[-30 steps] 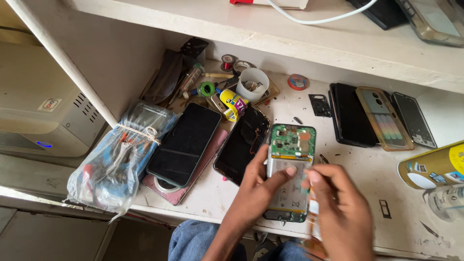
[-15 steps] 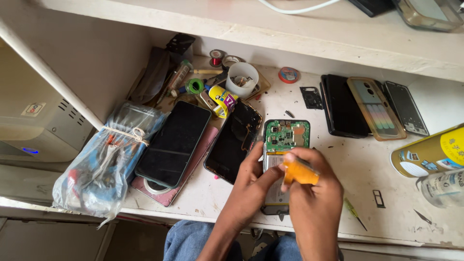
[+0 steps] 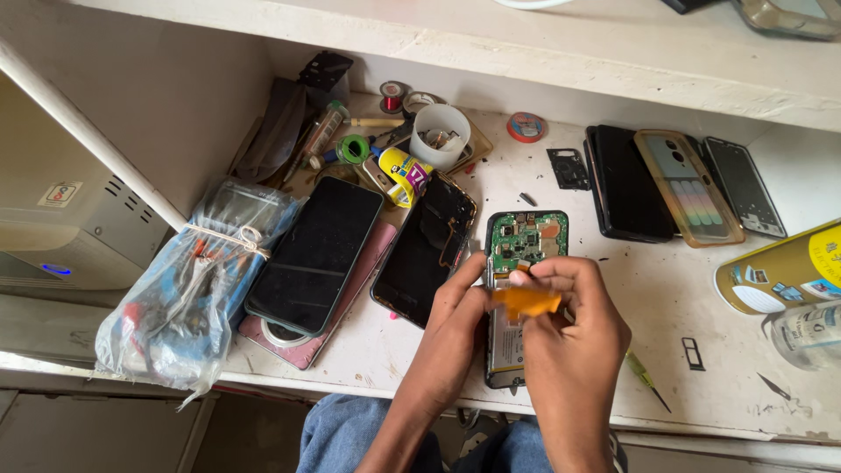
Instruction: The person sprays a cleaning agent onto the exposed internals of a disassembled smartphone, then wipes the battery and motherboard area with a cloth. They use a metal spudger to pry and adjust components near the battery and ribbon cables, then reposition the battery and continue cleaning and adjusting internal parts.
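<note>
1. Hands meet over an opened smartphone with a green circuit board and a pale battery (image 3: 524, 263), which lies back-up near the front edge of the worn white bench (image 3: 666, 298).
2. The right hand (image 3: 569, 337) is clenched round a small orange flat tool (image 3: 526, 302), its tip over the middle of the phone.
3. The left hand (image 3: 460, 311) grips the phone's left edge with bent fingers, steadying it.
4. Just left of the phone lies a black phone with a cracked dark screen (image 3: 427, 250), and beyond it a larger black phone (image 3: 317, 254) resting on a pink case (image 3: 302, 346).
5. Farther left, a clear plastic bag of cables (image 3: 188, 289) hangs over the bench edge.
6. Behind stand a white plastic cup of small parts (image 3: 440, 136) and a yellow glue tube (image 3: 405, 171).
7. To the right lie three more phone bodies (image 3: 679, 188); a yellow tin (image 3: 784, 267) sits at the far right.
</note>
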The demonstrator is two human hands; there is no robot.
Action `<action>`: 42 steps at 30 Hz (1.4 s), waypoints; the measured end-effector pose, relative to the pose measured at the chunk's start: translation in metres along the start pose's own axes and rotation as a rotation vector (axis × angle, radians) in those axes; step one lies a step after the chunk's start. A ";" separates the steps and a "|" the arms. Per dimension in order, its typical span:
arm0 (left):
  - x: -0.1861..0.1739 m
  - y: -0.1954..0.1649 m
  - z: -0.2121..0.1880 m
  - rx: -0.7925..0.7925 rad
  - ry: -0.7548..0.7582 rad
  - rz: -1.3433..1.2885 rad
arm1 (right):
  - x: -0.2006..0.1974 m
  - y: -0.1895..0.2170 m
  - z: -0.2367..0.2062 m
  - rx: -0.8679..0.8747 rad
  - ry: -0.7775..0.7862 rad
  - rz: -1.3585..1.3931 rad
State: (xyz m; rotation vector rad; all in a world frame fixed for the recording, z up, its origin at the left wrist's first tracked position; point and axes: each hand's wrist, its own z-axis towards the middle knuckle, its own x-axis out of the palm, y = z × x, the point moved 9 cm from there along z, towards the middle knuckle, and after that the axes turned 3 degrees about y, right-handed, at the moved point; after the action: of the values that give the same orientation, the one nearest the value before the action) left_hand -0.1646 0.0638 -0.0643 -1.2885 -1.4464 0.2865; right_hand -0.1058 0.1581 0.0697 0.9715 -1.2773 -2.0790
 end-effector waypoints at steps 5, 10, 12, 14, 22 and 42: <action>0.027 -0.032 -0.012 0.290 0.284 -0.009 | -0.001 0.011 -0.002 -0.123 -0.015 -0.126; 0.027 -0.027 -0.009 0.174 0.276 -0.167 | -0.002 0.029 -0.012 -0.339 -0.040 -0.266; 0.018 -0.013 -0.003 0.036 0.132 -0.212 | 0.001 0.031 -0.016 -0.372 -0.013 -0.296; 0.018 -0.011 -0.003 0.035 0.128 -0.253 | 0.003 0.033 -0.018 -0.408 0.004 -0.333; 0.024 -0.017 -0.006 0.114 0.253 -0.289 | 0.004 0.038 -0.022 -0.469 0.011 -0.366; 0.026 -0.025 -0.013 0.069 0.202 -0.257 | 0.002 0.037 -0.020 -0.468 0.040 -0.370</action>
State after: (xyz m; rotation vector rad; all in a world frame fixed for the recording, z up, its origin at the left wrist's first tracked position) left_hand -0.1617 0.0695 -0.0263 -1.0316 -1.3972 0.0328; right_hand -0.0895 0.1298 0.0966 1.0754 -0.5676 -2.4631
